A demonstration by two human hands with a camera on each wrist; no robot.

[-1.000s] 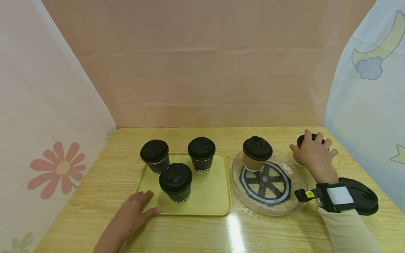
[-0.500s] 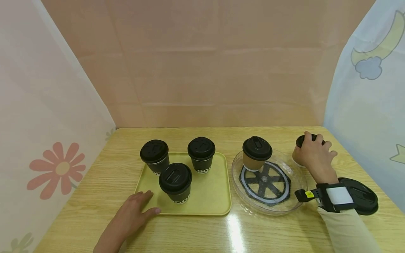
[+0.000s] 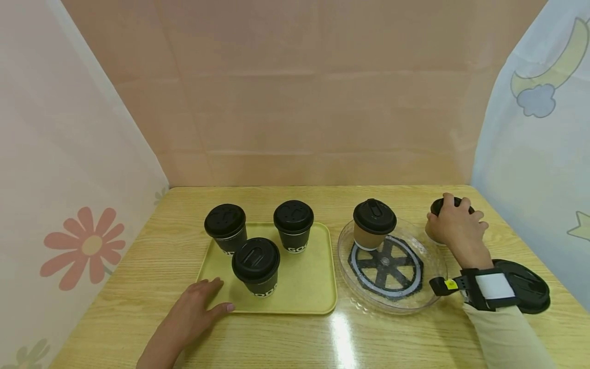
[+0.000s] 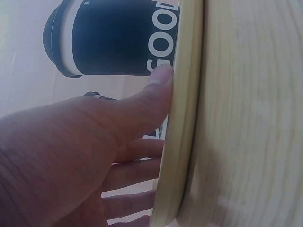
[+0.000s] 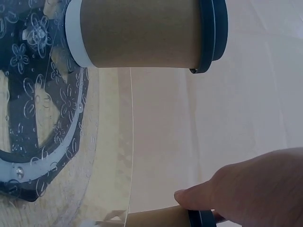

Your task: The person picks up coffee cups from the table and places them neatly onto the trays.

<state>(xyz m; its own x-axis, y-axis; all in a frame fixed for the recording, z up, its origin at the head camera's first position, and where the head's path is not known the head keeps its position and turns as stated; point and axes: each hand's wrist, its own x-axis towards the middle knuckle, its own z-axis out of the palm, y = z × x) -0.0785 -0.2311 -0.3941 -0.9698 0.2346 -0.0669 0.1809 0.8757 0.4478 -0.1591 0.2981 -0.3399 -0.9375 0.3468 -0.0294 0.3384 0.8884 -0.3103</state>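
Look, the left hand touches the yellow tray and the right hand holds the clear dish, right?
Nearly: the right hand holds a brown cup, not the clear dish, as the right wrist view shows. The left hand touches the yellow tray.

Tan backdrop [image 3: 295, 102] behind table [image 3: 286, 343]; L sheet [image 3: 69, 133] w/ pink flower [image 3: 91, 245], R sheet [image 3: 525, 169] w/ yellow moon [image 3: 567, 57], blue cloud [image 3: 536, 101] & star [image 3: 582, 225].

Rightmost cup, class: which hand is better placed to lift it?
Probably the right hand: it grips the rightmost cup, while the left hand touches the yellow tray, well away from that cup.
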